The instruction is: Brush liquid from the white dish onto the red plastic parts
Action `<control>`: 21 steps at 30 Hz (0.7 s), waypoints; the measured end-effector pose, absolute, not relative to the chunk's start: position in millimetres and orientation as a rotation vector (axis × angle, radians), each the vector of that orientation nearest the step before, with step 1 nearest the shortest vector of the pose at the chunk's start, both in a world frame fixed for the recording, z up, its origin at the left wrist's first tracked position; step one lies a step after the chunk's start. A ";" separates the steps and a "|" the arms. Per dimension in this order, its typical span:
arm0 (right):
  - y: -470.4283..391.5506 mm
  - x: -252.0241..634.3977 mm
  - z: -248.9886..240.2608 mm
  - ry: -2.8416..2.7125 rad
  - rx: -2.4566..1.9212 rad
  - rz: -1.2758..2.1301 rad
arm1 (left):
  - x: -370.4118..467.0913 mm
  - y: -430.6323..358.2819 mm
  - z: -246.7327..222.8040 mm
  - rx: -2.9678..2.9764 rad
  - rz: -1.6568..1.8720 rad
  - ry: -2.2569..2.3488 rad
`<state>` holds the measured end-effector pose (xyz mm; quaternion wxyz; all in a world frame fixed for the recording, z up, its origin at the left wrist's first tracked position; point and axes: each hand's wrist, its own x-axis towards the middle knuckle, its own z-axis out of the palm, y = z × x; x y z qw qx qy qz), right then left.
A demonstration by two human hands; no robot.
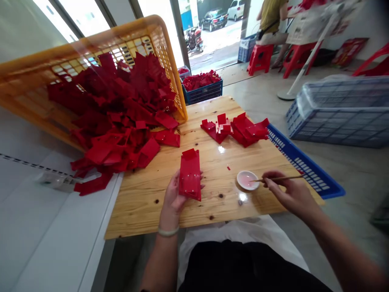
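My left hand (174,192) is closed around a red envelope-like piece (190,172), its top flap raised and small pale dots across its lower half. In my right hand (287,190) is a thin wooden stick (282,178), pinched between thumb and fingers. Its tip, too small to make out, reaches into a small white dish (239,185) of pinkish liquid. Both hands are over the front part of a wooden table (212,209). Farther back on the table lie several similar red pieces (243,129) with flaps up, and a tiny red scrap (228,168) sits near the dish.
A tipped orange crate (170,52) spills a large heap of red pieces (121,117) onto the table's left. A blue basket (316,178) stands against the right edge. Beyond are a filled dark crate (203,93), a grey-blue crate (340,121) and a seated person (272,20).
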<state>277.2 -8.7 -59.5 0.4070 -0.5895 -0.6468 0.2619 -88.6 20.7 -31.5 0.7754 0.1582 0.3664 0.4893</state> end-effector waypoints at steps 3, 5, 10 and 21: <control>-9.0 279.0 -45.6 -1.815 -1.415 0.683 | -79.1 20.5 -19.7 0.304 1.034 0.715; -7.7 279.9 -37.9 -1.919 -1.375 0.672 | -75.7 16.7 -17.0 0.317 1.015 0.713; -1.6 280.9 -28.4 -1.893 -1.418 0.670 | -69.4 3.3 -18.1 0.435 1.028 0.719; -10.6 293.4 -57.4 -1.518 -1.554 0.644 | -45.6 -6.5 -2.8 0.624 1.120 0.725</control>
